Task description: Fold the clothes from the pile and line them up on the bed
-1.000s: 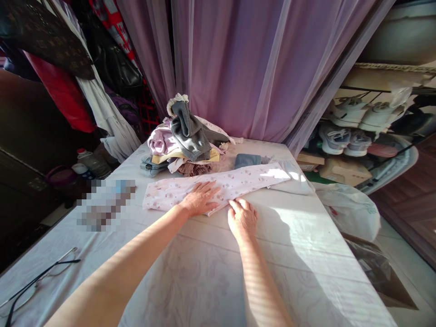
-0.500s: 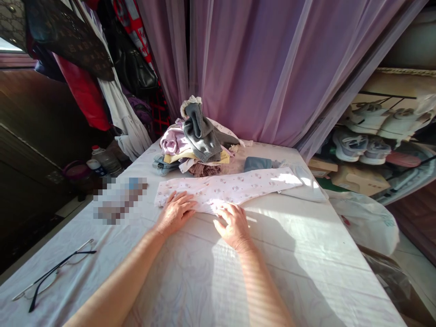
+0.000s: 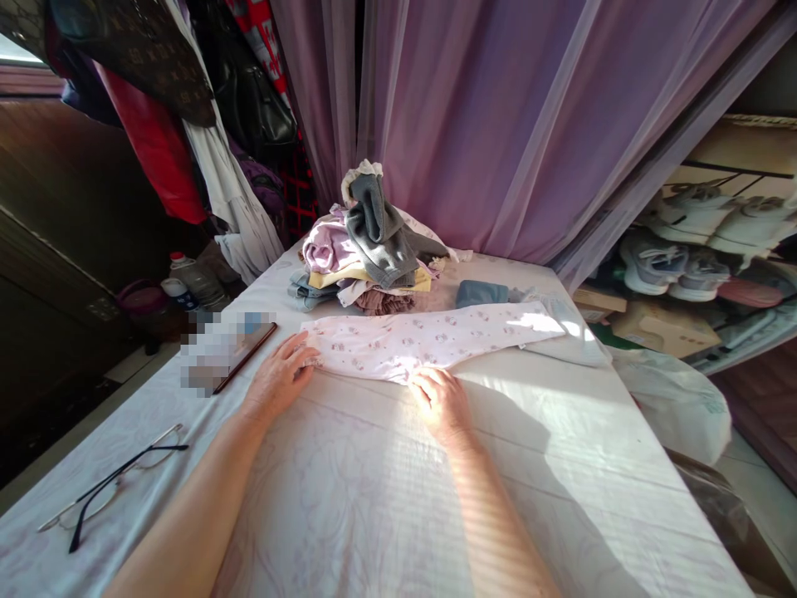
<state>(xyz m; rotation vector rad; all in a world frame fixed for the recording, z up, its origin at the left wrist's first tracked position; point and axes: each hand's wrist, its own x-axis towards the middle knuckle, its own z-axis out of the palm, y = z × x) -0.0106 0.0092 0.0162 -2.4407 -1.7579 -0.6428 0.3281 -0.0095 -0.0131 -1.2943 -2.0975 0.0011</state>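
A pair of pale pink printed pants (image 3: 404, 336) lies flat, folded lengthwise, across the table. My left hand (image 3: 283, 370) is at the left end of the pants, its fingers stretched out and touching the edge of the cloth. On the near edge, around the middle, my right hand (image 3: 441, 404) has its fingers curled together over the fabric; strong sunlight washes out the fingertips. The right end of the pants overlaps a light grey garment (image 3: 569, 345). Behind stands a heap of clothes with a dark grey ribbed garment (image 3: 383, 245) on top.
Glasses (image 3: 115, 482) lie at the left, below a partly blurred phone (image 3: 252, 361). A folded blue-grey cloth (image 3: 481, 293) sits behind the pants. A purple curtain (image 3: 473, 124) hangs at the back. Shoes (image 3: 676, 266) fill a rack at right; bags (image 3: 255, 108) hang at left.
My left hand has slid leftward along the pants, from their middle to the left end. My right hand stays at the near edge, its fingers now more curled. The view has shifted slightly.
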